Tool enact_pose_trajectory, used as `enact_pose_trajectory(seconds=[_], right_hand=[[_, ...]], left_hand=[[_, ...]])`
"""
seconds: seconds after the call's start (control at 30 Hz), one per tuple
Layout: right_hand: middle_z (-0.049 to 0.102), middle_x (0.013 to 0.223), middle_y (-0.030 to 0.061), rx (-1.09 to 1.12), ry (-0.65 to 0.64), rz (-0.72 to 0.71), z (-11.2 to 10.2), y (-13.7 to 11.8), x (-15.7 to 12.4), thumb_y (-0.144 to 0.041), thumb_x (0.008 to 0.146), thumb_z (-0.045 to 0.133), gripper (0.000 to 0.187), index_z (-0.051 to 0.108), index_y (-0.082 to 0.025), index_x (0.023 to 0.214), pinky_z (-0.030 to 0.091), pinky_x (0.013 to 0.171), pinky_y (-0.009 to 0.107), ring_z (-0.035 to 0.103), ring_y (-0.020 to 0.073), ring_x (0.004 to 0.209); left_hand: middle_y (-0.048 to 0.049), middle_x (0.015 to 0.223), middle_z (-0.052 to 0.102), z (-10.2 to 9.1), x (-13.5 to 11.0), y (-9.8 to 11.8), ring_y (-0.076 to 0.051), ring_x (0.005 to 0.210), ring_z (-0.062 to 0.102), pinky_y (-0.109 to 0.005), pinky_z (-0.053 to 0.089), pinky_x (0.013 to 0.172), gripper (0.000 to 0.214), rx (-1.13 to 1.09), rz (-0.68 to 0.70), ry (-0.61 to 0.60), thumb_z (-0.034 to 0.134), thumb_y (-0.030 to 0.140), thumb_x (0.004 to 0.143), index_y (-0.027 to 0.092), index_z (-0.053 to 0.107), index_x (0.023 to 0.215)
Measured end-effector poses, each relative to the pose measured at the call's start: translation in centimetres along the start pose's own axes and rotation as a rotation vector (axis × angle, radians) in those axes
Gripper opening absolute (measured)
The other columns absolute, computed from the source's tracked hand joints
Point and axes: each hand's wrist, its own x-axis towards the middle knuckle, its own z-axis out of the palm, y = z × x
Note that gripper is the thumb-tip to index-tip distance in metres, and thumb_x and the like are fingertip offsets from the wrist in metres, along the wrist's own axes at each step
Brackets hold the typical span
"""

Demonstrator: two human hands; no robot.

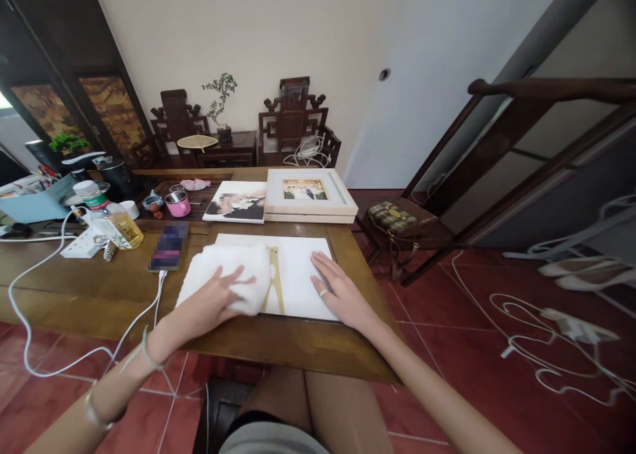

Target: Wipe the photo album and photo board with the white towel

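A flat white panel (301, 275) with a gold-coloured figure down its middle lies on the wooden table. Its left part is covered by a fluffy white towel (199, 282). My left hand (223, 293) grips the towel from above, fingers spread and sunk into the pile, near the gold figure. On the panel's right edge rests my right hand (340, 288), flat with the fingers stretched out, a ring on one of them. What lies under the towel is hidden.
Behind the panel are a white-framed photo (305, 192) on a box and a photo print (236, 202). To the left are a phone (167, 245) on a charging cable, a bottle (112, 219), a power strip (82, 242) and a pink cup (177, 203). A chair (422, 222) holds a bag.
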Motion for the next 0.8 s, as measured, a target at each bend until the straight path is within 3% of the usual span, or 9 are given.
enact_pose_trajectory(seconds=[0.1, 0.2, 0.3, 0.4, 0.47, 0.53, 0.63, 0.7, 0.8], right_hand=[[0.044, 0.146, 0.0109, 0.006, 0.007, -0.003, 0.1, 0.0, 0.0, -0.04, 0.093, 0.039, 0.05, 0.045, -0.02, 0.139, 0.028, 0.115, 0.052, 0.035, 0.0263, 0.138], [0.044, 0.146, 0.0106, 0.004, 0.014, 0.002, 0.1, -0.1, 0.1, -0.04, 0.093, 0.039, 0.05, 0.044, -0.02, 0.139, 0.028, 0.115, 0.053, 0.035, 0.0266, 0.138], [0.044, 0.146, 0.0119, -0.006, 0.007, 0.0, 0.0, -0.1, 0.0, -0.039, 0.093, 0.038, 0.051, 0.044, -0.018, 0.139, 0.028, 0.115, 0.052, 0.034, 0.0262, 0.139], [0.043, 0.146, 0.0138, -0.016, -0.004, 0.006, 0.0, -0.1, 0.0, -0.04, 0.094, 0.038, 0.051, 0.045, -0.016, 0.138, 0.027, 0.115, 0.051, 0.034, 0.0262, 0.139], [0.043, 0.146, 0.0127, -0.01, -0.004, 0.011, 0.0, 0.0, -0.1, -0.04, 0.093, 0.039, 0.051, 0.045, -0.017, 0.139, 0.027, 0.115, 0.052, 0.034, 0.0262, 0.139], [0.043, 0.146, 0.0113, 0.0, 0.002, 0.013, 0.0, 0.1, -0.1, -0.04, 0.093, 0.039, 0.05, 0.044, -0.019, 0.139, 0.026, 0.115, 0.052, 0.034, 0.0262, 0.139], [0.043, 0.147, 0.0113, 0.007, 0.004, 0.013, 0.1, 0.1, -0.1, -0.04, 0.093, 0.039, 0.051, 0.044, -0.02, 0.139, 0.026, 0.116, 0.052, 0.034, 0.0263, 0.139], [0.043, 0.147, 0.011, 0.008, 0.002, 0.013, 0.2, 0.1, 0.0, -0.04, 0.093, 0.039, 0.05, 0.044, -0.02, 0.139, 0.026, 0.115, 0.053, 0.034, 0.0266, 0.139], [0.043, 0.146, 0.0115, -0.002, -0.006, 0.02, 0.2, 0.1, 0.0, -0.038, 0.092, 0.04, 0.05, 0.044, -0.02, 0.139, 0.027, 0.115, 0.054, 0.034, 0.0272, 0.139]], left_hand=[[0.0015, 0.146, 0.041, -0.2, -2.4, 1.9, -0.024, 0.142, 0.021, -0.051, 0.019, 0.115, 0.022, 0.025, 0.062, -0.036, 0.052, 0.019, 0.093, 0.029, 0.069, 0.103], [0.0005, 0.145, 0.043, -0.4, -2.4, 1.5, -0.024, 0.142, 0.023, -0.047, 0.023, 0.114, 0.021, 0.022, 0.066, -0.032, 0.051, 0.02, 0.094, 0.028, 0.068, 0.104], [-0.0019, 0.13, 0.058, -0.9, 0.2, -0.8, -0.024, 0.135, 0.038, -0.04, 0.033, 0.107, 0.018, -0.003, 0.016, 0.019, 0.05, 0.027, 0.096, 0.025, 0.067, 0.102], [-0.0034, 0.096, 0.071, -2.2, 4.1, -3.0, -0.02, 0.098, 0.064, -0.027, 0.045, 0.088, 0.029, -0.023, -0.039, 0.069, 0.049, 0.039, 0.095, 0.017, 0.068, 0.092], [-0.0041, 0.08, 0.07, -3.2, 6.6, -3.9, -0.015, 0.075, 0.064, -0.022, 0.047, 0.075, 0.044, 0.007, -0.047, 0.082, 0.044, 0.045, 0.096, 0.01, 0.068, 0.083], [-0.0037, 0.073, 0.067, -4.1, 8.9, -4.0, -0.013, 0.069, 0.061, -0.019, 0.045, 0.07, 0.056, 0.041, -0.031, 0.084, 0.036, 0.048, 0.096, 0.006, 0.067, 0.078], [-0.0021, 0.077, 0.067, -4.3, 11.8, -3.2, -0.013, 0.077, 0.063, -0.018, 0.045, 0.075, 0.06, 0.058, -0.001, 0.08, 0.028, 0.046, 0.097, 0.004, 0.067, 0.083], [-0.0033, 0.087, 0.069, -3.8, 13.3, -1.9, -0.017, 0.086, 0.065, -0.021, 0.047, 0.082, 0.047, 0.074, 0.006, 0.07, 0.036, 0.041, 0.097, 0.006, 0.068, 0.089], [-0.0138, 0.113, 0.065, -1.8, 13.7, 1.1, -0.029, 0.11, 0.059, -0.041, 0.047, 0.092, 0.02, 0.117, -0.021, 0.07, 0.055, 0.022, 0.092, 0.01, 0.066, 0.102]])
